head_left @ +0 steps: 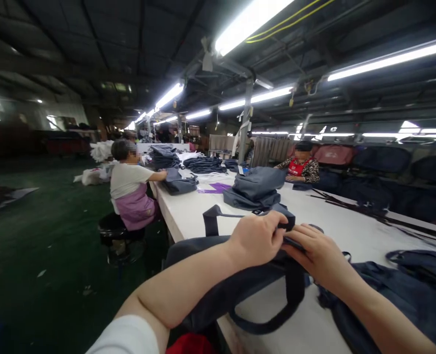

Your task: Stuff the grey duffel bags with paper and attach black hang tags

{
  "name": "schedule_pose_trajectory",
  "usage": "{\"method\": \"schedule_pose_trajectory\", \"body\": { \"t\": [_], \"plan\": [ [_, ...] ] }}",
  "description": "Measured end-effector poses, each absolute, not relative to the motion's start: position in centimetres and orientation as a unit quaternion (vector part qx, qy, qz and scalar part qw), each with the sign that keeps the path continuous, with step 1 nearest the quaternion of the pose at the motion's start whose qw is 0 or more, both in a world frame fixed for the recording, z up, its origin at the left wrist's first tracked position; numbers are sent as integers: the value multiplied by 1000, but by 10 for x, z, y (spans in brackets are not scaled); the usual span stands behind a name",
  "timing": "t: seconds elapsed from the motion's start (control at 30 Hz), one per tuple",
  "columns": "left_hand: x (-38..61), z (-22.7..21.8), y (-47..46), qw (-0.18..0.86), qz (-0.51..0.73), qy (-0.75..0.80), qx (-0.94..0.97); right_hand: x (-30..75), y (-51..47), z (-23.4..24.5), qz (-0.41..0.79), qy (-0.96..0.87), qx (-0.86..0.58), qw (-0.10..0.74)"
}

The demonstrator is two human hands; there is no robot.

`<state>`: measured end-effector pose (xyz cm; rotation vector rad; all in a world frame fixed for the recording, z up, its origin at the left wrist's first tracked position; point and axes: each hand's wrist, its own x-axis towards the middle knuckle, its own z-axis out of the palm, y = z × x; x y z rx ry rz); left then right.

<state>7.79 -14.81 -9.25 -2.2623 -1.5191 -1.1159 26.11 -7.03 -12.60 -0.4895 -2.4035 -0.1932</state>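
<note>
With our left hand (258, 238), fingers curled closed, we pinch a dark strap (289, 217). Our right hand (319, 248) grasps, between thumb and fingers, the dark bag (236, 292), which lies in the lower centre of the frame.

The left hand (259, 237) and right hand (315, 248) are pinching part of a dark bag (240, 292), which is lying over the edge of the white surface (335, 214). Other bags (256, 184) are resting farther along. A person (131, 189) is sitting on a stool (111, 227); another (301, 167) is wearing a red apron (295, 169). Lights (249, 27) are glowing overhead.
</note>
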Motion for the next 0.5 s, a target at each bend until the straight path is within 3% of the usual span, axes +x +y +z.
{"method": "schedule_pose_trajectory", "body": {
  "t": [0.27,0.5],
  "plan": [
    [9,-124,-171,63,-415,-590,-690,255,-34,-129,-60,-908,-216,355],
    [-117,-250,-246,15,-456,-788,-414,244,-14,-130,-36,-908,-243,340]
  ]
}}
